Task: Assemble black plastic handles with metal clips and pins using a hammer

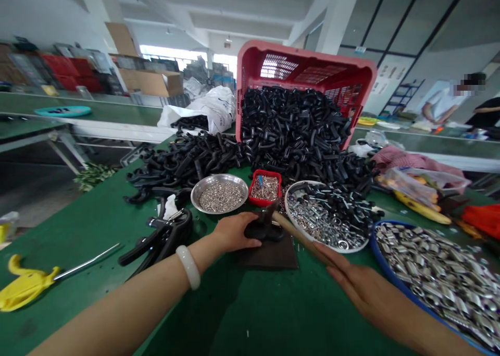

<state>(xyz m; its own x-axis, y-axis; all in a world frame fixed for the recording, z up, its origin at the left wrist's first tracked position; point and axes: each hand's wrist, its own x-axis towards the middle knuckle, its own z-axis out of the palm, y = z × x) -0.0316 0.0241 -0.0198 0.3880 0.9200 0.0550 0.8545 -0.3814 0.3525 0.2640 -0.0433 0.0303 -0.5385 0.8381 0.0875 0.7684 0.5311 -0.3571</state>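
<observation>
My left hand [236,232], with a white bracelet on its wrist, grips a black part [265,232] over a dark block [269,257] on the green table [234,304]. In my right hand [347,275] is the wooden handle of a hammer [297,233]; its dark head is at the black part, and whether they touch is unclear. Just behind stand a metal bowl [194,202] of small silver pieces and a red tray [279,189] of small metal pins. A white-rimmed bowl [288,210] of screws and rings lies beyond the hammer handle.
Black parts [187,160] are heaped before a tipped red crate [248,66]. A blue-rimmed basin [394,278] of metal pieces is at right, near bananas [422,209]. Black assemblies [164,236] and a yellow-handled metal rod [88,262] lie left. A person [443,103] stands at the back right.
</observation>
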